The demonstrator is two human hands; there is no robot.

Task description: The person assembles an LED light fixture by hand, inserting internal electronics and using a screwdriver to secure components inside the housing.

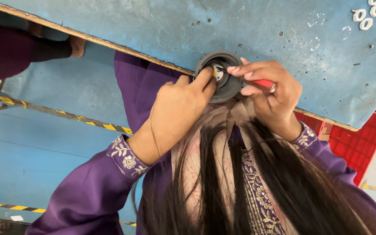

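A round grey plastic housing (pixel 229 89) with a small metal and orange part in its middle sits at the near edge of the blue worktable (pixel 283 26). My left hand (pixel 179 109) grips the housing's left side, thumb pressed into its opening. My right hand (pixel 268 89) holds a red-handled screwdriver (pixel 264 82), its thin tip reaching into the housing's centre. Purple embroidered sleeves cover both my forearms, and long dark hair hangs below the hands.
Three white plastic rings (pixel 366 15) lie at the table's far right. A red plastic crate (pixel 357 139) stands under the table's right edge. The blue floor has yellow-black striped tape (pixel 83 119). Another person's dark sleeve (pixel 9 48) shows at top left.
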